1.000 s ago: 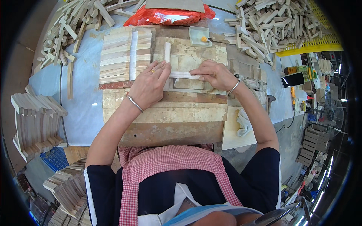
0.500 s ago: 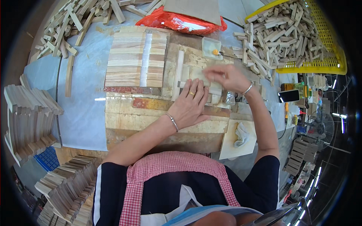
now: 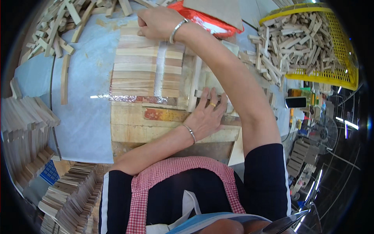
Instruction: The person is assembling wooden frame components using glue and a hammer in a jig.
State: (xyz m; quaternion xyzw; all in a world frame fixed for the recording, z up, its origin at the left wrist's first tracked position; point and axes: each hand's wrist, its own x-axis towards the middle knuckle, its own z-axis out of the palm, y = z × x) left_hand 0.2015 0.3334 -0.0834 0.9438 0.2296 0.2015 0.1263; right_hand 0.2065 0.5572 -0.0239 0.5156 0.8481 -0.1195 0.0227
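My left hand (image 3: 210, 114) rests on the worn wooden work board (image 3: 132, 121), its fingers apart and fingertips touching a short wood piece (image 3: 198, 93). That piece meets a longer pale strip (image 3: 194, 82) standing lengthwise beside it. My right hand (image 3: 157, 23) reaches across to the far end of a row of wooden slats (image 3: 136, 72) laid side by side. Its fingers are curled, and what they hold, if anything, is hidden. A whitish band (image 3: 160, 70) runs across the slats. A worn red-orange bar (image 3: 163, 114) lies just left of my left hand.
Loose sticks (image 3: 58, 23) pile up at the far left. A yellow basket (image 3: 344, 76) holding many small wood pieces stands far right, near a dark-screened phone (image 3: 296, 102). Red plastic (image 3: 206, 25) lies at the back. Stacked wood pieces (image 3: 27, 128) line the left side.
My right hand has moved from beside my left hand, far and to the left, over the slats' far end. My left hand stays at the short piece, its fingers more spread.
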